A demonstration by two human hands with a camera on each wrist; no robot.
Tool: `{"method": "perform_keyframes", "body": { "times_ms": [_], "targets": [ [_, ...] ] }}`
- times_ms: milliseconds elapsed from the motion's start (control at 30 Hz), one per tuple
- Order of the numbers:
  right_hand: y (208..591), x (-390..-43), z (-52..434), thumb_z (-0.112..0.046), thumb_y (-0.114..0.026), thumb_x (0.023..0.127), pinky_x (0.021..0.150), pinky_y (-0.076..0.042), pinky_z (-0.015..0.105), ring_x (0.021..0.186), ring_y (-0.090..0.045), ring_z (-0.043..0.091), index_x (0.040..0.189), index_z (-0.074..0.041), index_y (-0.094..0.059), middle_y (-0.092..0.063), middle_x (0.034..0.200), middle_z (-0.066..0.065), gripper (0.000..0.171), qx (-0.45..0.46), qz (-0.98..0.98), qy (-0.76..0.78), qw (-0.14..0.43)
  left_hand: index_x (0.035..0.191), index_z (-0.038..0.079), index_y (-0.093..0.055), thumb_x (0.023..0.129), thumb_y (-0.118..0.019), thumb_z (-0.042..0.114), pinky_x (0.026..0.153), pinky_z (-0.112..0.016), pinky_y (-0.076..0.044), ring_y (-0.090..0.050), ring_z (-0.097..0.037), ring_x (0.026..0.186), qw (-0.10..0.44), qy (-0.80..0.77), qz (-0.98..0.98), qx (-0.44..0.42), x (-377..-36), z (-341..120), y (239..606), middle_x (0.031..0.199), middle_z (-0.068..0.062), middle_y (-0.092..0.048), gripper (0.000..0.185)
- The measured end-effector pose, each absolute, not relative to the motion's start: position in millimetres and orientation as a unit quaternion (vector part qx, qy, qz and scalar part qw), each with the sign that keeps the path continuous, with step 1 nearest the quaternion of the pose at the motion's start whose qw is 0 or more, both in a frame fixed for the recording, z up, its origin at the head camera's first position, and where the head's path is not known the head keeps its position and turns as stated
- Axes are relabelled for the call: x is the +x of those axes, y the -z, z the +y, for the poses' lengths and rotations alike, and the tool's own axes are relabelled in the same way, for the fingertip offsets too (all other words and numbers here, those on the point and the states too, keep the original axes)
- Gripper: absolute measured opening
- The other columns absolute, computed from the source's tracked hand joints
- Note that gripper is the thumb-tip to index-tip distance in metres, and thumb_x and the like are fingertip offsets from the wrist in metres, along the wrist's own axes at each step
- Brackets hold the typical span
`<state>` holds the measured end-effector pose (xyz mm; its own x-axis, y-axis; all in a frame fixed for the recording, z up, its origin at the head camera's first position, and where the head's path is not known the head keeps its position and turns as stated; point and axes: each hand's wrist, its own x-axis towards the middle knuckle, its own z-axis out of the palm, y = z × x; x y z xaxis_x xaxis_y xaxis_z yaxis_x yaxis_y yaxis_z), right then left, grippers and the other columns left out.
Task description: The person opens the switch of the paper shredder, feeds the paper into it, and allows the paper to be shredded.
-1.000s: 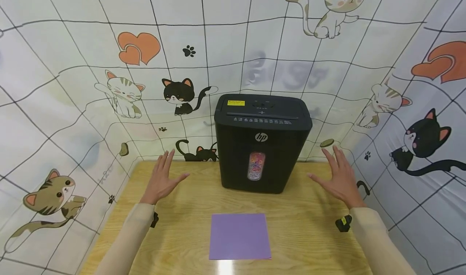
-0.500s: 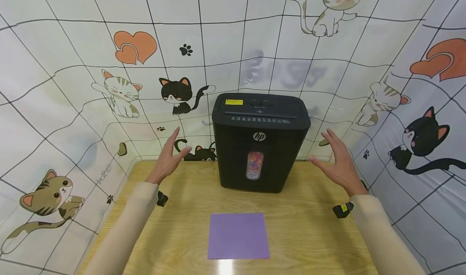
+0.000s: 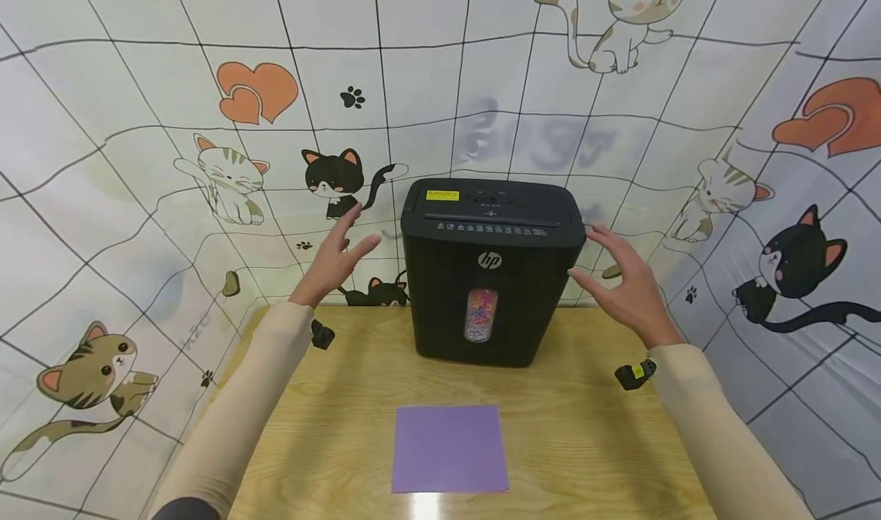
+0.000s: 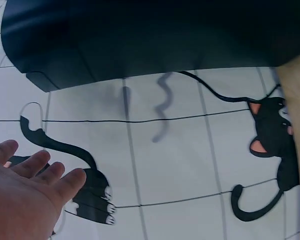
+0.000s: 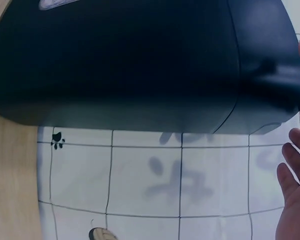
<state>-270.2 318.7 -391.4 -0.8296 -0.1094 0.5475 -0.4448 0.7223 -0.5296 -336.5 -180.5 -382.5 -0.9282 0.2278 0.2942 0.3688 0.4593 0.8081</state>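
Note:
A black paper shredder [image 3: 447, 290] with an HP logo and a small window of coloured shreds stands upright at the back of the table. My left hand [image 3: 333, 260] hovers to its left, fingers extended and thumb spread, apart from its side. On the other side my right hand [image 3: 626, 287] is raised close to the shredder's upper right edge, thumb and fingers spread; whether a fingertip touches it I cannot tell. In the left wrist view the left hand [image 4: 30, 200] shows loose fingers beside the dark body. A purple sheet [image 3: 450, 449] lies flat in front of the shredder.
The wooden table [image 3: 358, 382] meets a cat-patterned cloth [image 3: 427, 69] right behind the shredder, and the cloth also hangs at left and right. Small black cameras sit on both wrists, the right one [image 3: 635, 375] bearing a yellow mark.
Both hands have moved forward, up and inward toward the shredder's upper sides. The shredder and the purple sheet have stayed in place.

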Motion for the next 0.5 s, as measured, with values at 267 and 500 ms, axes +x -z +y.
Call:
{"method": "perform_keyframes", "body": {
  "times_ms": [267, 500],
  "targets": [
    [381.3, -276.1, 305.5, -0.023, -0.086, 0.085, 0.113, -0.039, 0.063, 0.148, -0.043, 0.025, 0.145, -0.021, -0.059, -0.050, 0.157, 0.003, 0.066, 0.205, -0.869, -0.329, 0.310, 0.165, 0.027, -0.021, 0.098, -0.058, 0.061, 0.128, -0.051, -0.023, -0.020, -0.021, 0.159, 0.069, 0.476, -0.857, -0.187, -346.9, -161.8, 349.8, 0.171, 0.004, -0.021, 0.084],
    [374.3, -280.5, 295.8, -0.015, -0.088, 0.080, 0.113, -0.043, 0.054, 0.139, -0.053, 0.030, 0.134, -0.012, -0.067, -0.061, 0.146, 0.007, 0.057, 0.235, -0.854, -0.303, 0.352, 0.164, 0.033, -0.023, 0.092, -0.056, 0.073, 0.128, -0.050, -0.024, -0.023, -0.021, 0.159, 0.054, 0.448, -0.872, -0.191, -358.7, -139.8, 321.1, 0.170, 0.008, -0.025, 0.089]
  ]
}}
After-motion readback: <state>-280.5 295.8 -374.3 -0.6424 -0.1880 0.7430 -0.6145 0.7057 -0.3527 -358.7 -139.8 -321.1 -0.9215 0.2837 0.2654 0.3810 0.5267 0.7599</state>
